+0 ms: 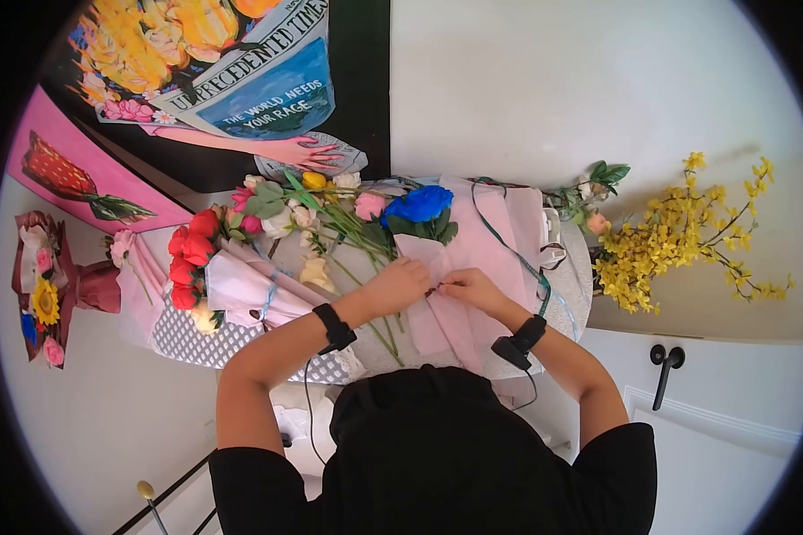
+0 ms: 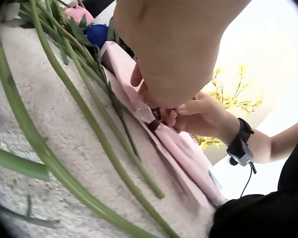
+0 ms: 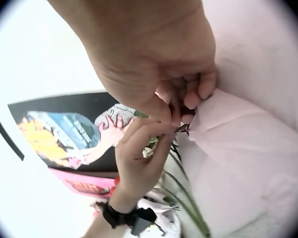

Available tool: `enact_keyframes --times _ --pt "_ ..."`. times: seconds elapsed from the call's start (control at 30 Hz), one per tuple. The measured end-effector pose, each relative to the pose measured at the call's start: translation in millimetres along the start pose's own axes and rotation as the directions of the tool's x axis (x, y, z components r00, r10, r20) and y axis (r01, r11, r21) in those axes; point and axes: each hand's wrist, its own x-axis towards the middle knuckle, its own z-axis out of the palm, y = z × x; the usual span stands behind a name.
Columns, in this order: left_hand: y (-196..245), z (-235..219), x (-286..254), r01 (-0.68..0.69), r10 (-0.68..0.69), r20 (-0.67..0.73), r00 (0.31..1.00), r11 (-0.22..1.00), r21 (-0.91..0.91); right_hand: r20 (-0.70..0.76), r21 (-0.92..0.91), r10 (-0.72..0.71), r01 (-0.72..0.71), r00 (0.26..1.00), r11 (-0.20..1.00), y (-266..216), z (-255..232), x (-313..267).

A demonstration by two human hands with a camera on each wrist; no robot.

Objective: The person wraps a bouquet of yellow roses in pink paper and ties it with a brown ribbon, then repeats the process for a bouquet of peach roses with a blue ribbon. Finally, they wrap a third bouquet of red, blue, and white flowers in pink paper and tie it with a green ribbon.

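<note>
A blue rose [image 1: 419, 204] with green leaves lies wrapped in pink paper [image 1: 455, 330] on the table. A dark reddish ribbon [image 2: 154, 123] circles the gathered waist of the paper. My left hand [image 1: 401, 282] pinches the ribbon from the left, its fingers bent at the paper. From the other side my right hand [image 1: 475, 292] pinches the ribbon too, thumb against fingers. In the right wrist view the fingertips of both hands meet at a dark bit of ribbon [image 3: 184, 129]. Part of the ribbon is hidden behind the fingers.
Loose green stems [image 2: 89, 119] lie left of the bouquet. A pink-wrapped bunch of red roses [image 1: 192, 254] is further left. A long dark green ribbon [image 1: 509, 245] trails across the paper at right. Yellow blossom branches [image 1: 660, 254] stand beyond the table's right end.
</note>
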Motion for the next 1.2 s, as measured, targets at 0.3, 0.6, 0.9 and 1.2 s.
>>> enact_keyframes --times 0.3,0.6,0.9,1.2 --pt "13.5 -8.9 23.2 0.285 -0.314 -0.188 0.931 0.944 -0.166 -0.146 0.139 0.015 0.006 0.989 0.990 6.0 15.3 2.0" --pt "7.3 16.1 22.4 0.314 -0.549 -0.061 0.834 0.563 -0.765 -0.280 -0.105 -0.051 0.022 0.959 0.994 6.3 22.8 0.8" --pt "7.7 5.6 23.4 0.458 -0.476 0.071 0.877 0.780 -0.427 -0.304 0.142 -0.026 0.072 0.952 0.987 15.9 20.5 4.7" --pt "17.8 14.1 20.9 0.218 -0.250 -0.093 0.964 0.940 -0.264 -0.047 0.281 0.180 -0.160 0.983 0.946 2.5 0.1 10.4"
